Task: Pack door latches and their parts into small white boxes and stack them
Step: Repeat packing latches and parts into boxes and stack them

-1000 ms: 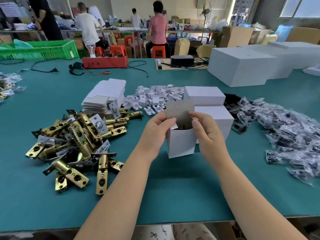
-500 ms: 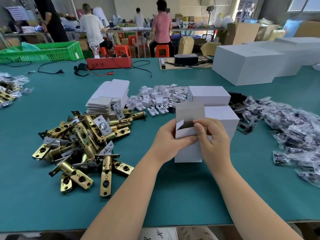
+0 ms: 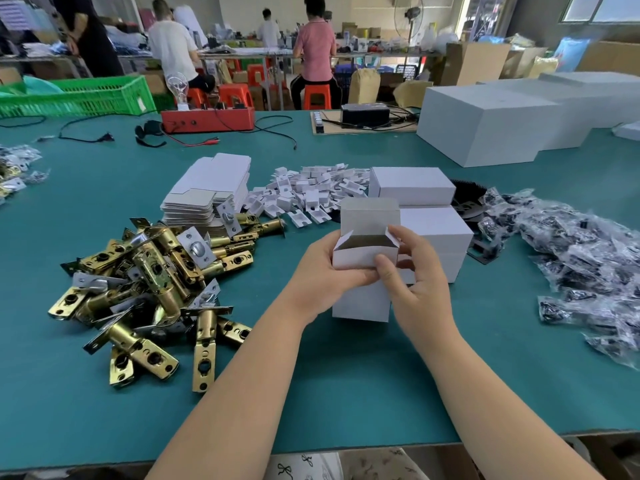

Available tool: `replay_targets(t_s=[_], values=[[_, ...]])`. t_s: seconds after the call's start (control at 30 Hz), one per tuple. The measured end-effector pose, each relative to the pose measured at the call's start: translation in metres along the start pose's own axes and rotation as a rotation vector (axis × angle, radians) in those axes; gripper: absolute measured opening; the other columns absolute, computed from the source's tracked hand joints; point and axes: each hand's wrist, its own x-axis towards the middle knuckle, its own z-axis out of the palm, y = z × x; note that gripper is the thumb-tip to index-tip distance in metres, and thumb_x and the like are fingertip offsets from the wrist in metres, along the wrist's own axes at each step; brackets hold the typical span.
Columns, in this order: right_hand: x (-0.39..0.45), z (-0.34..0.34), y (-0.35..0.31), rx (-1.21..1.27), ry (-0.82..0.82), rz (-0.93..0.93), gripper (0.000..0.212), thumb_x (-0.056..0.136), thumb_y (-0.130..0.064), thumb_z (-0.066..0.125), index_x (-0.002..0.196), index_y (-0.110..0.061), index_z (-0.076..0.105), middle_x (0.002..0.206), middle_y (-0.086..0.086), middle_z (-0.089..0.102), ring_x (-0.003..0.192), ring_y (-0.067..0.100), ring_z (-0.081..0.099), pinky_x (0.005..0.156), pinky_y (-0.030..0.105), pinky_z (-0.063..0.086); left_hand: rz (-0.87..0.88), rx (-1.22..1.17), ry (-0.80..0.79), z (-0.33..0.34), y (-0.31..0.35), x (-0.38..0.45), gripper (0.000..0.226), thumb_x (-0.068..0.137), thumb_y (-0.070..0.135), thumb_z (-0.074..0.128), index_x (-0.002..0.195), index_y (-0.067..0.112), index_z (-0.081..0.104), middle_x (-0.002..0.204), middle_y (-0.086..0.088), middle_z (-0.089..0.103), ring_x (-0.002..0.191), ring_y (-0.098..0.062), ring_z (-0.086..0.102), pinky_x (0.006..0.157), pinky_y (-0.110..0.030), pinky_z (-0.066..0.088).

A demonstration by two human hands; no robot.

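A small white box (image 3: 360, 301) stands upright on the green table, its top lid flap raised and both side flaps up. My left hand (image 3: 320, 271) grips its left side near the top. My right hand (image 3: 412, 275) holds the right side, thumb pressed on the front wall. Just behind it are closed white boxes (image 3: 412, 185), one stacked on another. A heap of brass door latches (image 3: 152, 282) lies to the left. Flat unfolded box blanks (image 3: 207, 188) are piled behind the latches.
Small white card inserts (image 3: 308, 192) are scattered behind the box. Bagged black parts (image 3: 581, 251) spread along the right. Large white cartons (image 3: 491, 129) stand at the back right, a red tool box (image 3: 207, 119) and green crate (image 3: 76, 97) farther back. People work at distant benches.
The lid flap has stayed raised while my hands slid from the box's top opening down onto its sides; the right thumb now presses the front wall.
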Motion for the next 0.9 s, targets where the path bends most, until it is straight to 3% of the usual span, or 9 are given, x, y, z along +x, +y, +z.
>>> replay_targets(t_s=[0.13, 0.3, 0.37, 0.5, 0.6, 0.73, 0.83, 0.9], values=[[-0.001, 0.001, -0.001, 0.013, -0.054, 0.011, 0.033, 0.088, -0.033, 0.052, 0.115, -0.050, 0.046, 0.114, -0.021, 0.058, 0.097, -0.006, 0.054, 0.084, 0.008, 0.041, 0.020, 0.015, 0.068, -0.001, 0.000, 0.002, 0.048, 0.068, -0.007, 0.082, 0.110, 0.012, 0.067, 0.102, -0.004, 0.075, 0.097, -0.021, 0.071, 0.078, -0.029, 0.057], [-0.001, 0.000, 0.002, 0.024, -0.076, 0.027, 0.036, 0.096, -0.020, 0.055, 0.112, -0.051, 0.047, 0.105, -0.023, 0.059, 0.092, -0.008, 0.054, 0.081, 0.009, 0.042, -0.002, 0.044, 0.098, -0.002, -0.003, 0.005, 0.054, 0.066, -0.004, 0.085, 0.113, 0.013, 0.065, 0.104, -0.003, 0.074, 0.099, -0.021, 0.071, 0.083, -0.034, 0.058], [-0.001, 0.000, 0.003, 0.014, -0.067, 0.016, 0.042, 0.095, -0.016, 0.056, 0.115, -0.050, 0.043, 0.106, -0.023, 0.057, 0.092, -0.007, 0.054, 0.080, 0.007, 0.042, -0.026, 0.053, 0.045, -0.007, -0.002, 0.005, 0.053, 0.068, -0.001, 0.084, 0.115, 0.015, 0.064, 0.106, -0.002, 0.074, 0.101, -0.019, 0.070, 0.084, -0.032, 0.057], [-0.001, 0.002, 0.004, 0.039, -0.032, 0.023, 0.052, 0.092, -0.020, 0.060, 0.123, -0.051, 0.032, 0.109, -0.008, 0.057, 0.090, -0.002, 0.056, 0.080, 0.008, 0.043, -0.025, 0.034, 0.026, -0.010, 0.001, 0.003, 0.049, 0.067, 0.001, 0.082, 0.111, 0.018, 0.068, 0.105, -0.002, 0.074, 0.100, -0.019, 0.070, 0.080, -0.027, 0.056], [-0.002, 0.004, 0.003, 0.013, -0.036, 0.008, 0.047, 0.088, -0.032, 0.056, 0.122, -0.055, 0.033, 0.104, -0.026, 0.054, 0.089, -0.006, 0.055, 0.077, 0.004, 0.041, -0.014, 0.019, 0.025, -0.010, 0.000, 0.003, 0.048, 0.070, -0.005, 0.080, 0.113, 0.012, 0.066, 0.105, -0.004, 0.074, 0.100, -0.020, 0.070, 0.078, -0.026, 0.056], [-0.002, 0.003, 0.003, 0.016, -0.023, -0.007, 0.047, 0.087, -0.031, 0.055, 0.120, -0.058, 0.034, 0.101, -0.043, 0.050, 0.089, -0.007, 0.055, 0.075, 0.004, 0.041, -0.015, 0.025, 0.046, -0.007, -0.003, 0.003, 0.052, 0.066, 0.003, 0.082, 0.114, 0.015, 0.065, 0.106, -0.002, 0.074, 0.100, -0.019, 0.070, 0.079, -0.027, 0.056], [-0.002, 0.003, 0.003, 0.012, -0.021, -0.029, 0.051, 0.088, -0.029, 0.055, 0.117, -0.065, 0.035, 0.102, -0.047, 0.049, 0.091, -0.009, 0.055, 0.077, 0.003, 0.041, -0.026, 0.022, 0.042, -0.009, -0.003, 0.004, 0.055, 0.065, 0.005, 0.082, 0.117, 0.013, 0.064, 0.107, -0.003, 0.073, 0.101, -0.019, 0.069, 0.080, -0.029, 0.056], [-0.003, 0.003, 0.003, 0.009, -0.012, -0.049, 0.048, 0.089, -0.026, 0.056, 0.117, -0.062, 0.039, 0.106, -0.041, 0.051, 0.095, -0.009, 0.054, 0.079, 0.003, 0.040, -0.036, 0.034, 0.036, -0.010, -0.002, 0.003, 0.056, 0.065, 0.005, 0.081, 0.118, 0.012, 0.063, 0.107, -0.004, 0.073, 0.102, -0.020, 0.069, 0.081, -0.030, 0.056]])
